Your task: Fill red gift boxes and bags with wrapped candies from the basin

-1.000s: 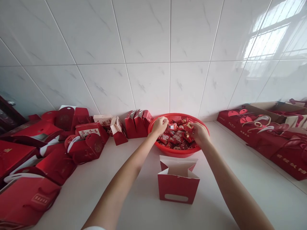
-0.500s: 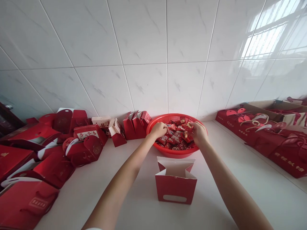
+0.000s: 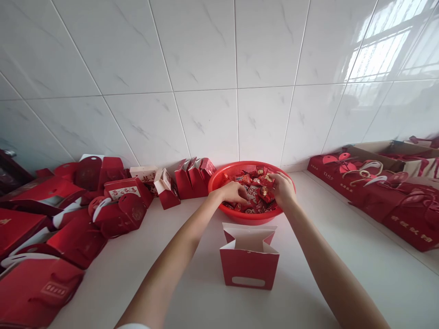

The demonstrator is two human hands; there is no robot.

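A red plastic basket (image 3: 252,220) stands near the tiled wall, filled with red-wrapped candies (image 3: 254,194). My left hand (image 3: 236,193) reaches over its left side, fingers curved down onto the candies; whatever lies under the fingertips is hidden. At the basket's right side, my right hand (image 3: 281,186) has its fingers closed together by a gold-and-red candy, and what they hold cannot be made out. In front of the basket an open-topped red paper box (image 3: 249,264) stands upright on the white counter (image 3: 192,292), touched by neither hand.
Many red gift boxes (image 3: 77,237) crowd the left side. Small upright red boxes (image 3: 192,179) line the wall left of the basket. On the right, red bags and boxes (image 3: 387,201) with cord handles stand along the wall.
My left hand has moved right and slightly down, deeper over the candies. My right hand has stayed nearly in place at the basket's right side.
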